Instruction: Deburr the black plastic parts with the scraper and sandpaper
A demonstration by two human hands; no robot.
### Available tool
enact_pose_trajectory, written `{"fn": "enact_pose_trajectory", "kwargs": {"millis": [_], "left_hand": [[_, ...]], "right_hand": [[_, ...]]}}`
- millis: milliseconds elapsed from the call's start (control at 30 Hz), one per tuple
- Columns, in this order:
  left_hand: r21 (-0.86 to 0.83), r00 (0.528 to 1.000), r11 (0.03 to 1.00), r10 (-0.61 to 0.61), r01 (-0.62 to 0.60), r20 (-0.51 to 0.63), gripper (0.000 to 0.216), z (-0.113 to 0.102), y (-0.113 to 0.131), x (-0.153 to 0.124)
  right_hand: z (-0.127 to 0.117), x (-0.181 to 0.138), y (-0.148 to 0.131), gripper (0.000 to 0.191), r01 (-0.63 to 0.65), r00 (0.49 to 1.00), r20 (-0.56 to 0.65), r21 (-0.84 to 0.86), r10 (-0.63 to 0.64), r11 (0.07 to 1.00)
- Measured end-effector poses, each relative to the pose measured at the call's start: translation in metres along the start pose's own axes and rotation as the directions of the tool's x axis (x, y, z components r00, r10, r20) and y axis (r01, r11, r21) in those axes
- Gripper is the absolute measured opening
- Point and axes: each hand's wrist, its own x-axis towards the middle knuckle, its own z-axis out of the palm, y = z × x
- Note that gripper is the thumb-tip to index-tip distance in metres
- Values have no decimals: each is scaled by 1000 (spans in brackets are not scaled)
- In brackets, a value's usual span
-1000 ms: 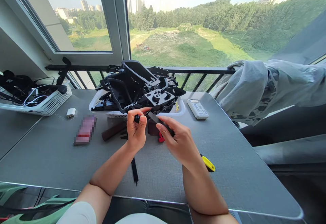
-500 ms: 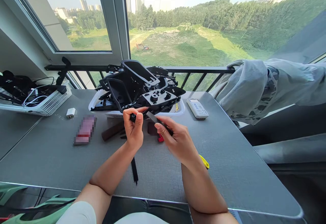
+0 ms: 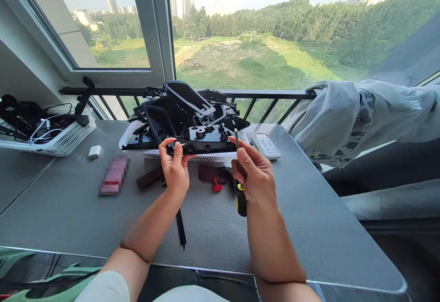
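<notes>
Plastic panel point(image 3: 213, 145), black with a grey face and a round knob on top, was held level in the air in front of the basket heaped with parts. The person's left hand point(image 3: 176, 167) was pinching its left end between thumb and fingers. The right hand point(image 3: 257, 171) was wrapped round a screwdriver point(image 3: 242, 205), metal shaft upward and black-and-yellow handle below the fist; a fingertip met the panel's right end, though I could not tell whether it gripped there.

Just behind, the white basket point(image 3: 206, 158) with its holed wall was overfull: black plastic parts point(image 3: 161, 123), some framed in grey, rose well above its rim. Off to the left, a second white basket point(image 3: 77, 136) held a tangle of black items point(image 3: 17, 115) and a white cable point(image 3: 43, 132).

On the grey table point(image 3: 326, 228), a red clip point(image 3: 217, 185) lay near a dark brown piece point(image 3: 208, 173), below the hands' level. A brown roll point(image 3: 148, 179), a pink item point(image 3: 114, 174) blurred over, and a white plug point(image 3: 95, 151) lay leftward; a white remote point(image 3: 266, 146) lay right of the heaped basket. Beyond, grey cloth point(image 3: 337, 123) hung over the railing point(image 3: 275, 94).
</notes>
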Motion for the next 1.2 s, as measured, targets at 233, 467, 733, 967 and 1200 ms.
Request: {"fn": "enact_pose_trajectory", "kwargs": {"millis": [233, 467, 733, 967, 1200], "left_hand": [[-108, 991, 987, -121, 115, -52, 82, 4, 4, -3], [-182, 972, 964, -214, 193, -100, 57, 5, 8, -4], [-248, 962, 946, -244, 208, -122, 35, 2, 9, 9], [-122, 935, 928, -346, 353, 73, 39, 12, 11, -6], [-93, 956, 953, -281, 288, 81, 34, 8, 9, -5]], "right_hand": [[9, -1, 7, 38, -3, 1000, 7, -4, 3, 1000], [18, -8, 18, 42, -13, 996, 89, -25, 16, 1000], [19, -9, 16, 44, 15, 999, 48, 29, -16, 999], [24, -14, 22, 44, 5, 995, 95, -17, -4, 1000], [17, -9, 13, 46, 17, 996, 93, -5, -16, 1000]]}}
